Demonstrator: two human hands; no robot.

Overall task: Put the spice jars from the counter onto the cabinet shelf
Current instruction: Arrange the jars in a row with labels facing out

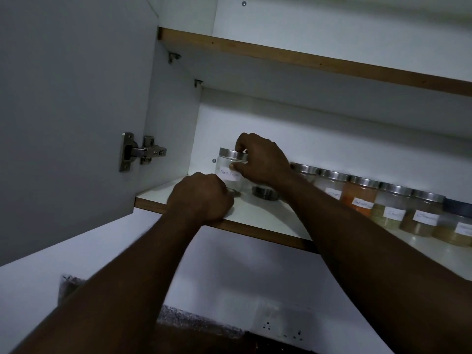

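Head view: right hand [263,162] pinches the jar [228,172] by its lid [231,152], placing it on the shelf [255,213], 9 o'clock of the row [362,192]. Left hand [201,200] curls on the edge, maybe steadying; its hold is hidden.

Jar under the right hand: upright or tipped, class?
Upright. The jar stands on the shelf, steel lid level on top, held by the right hand.

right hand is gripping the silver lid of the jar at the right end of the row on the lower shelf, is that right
Not quite: the jar stands at the left end of the row, not the right. The head view shows the right hand gripping its silver lid, with the other jars lined up to its right on the lower shelf.
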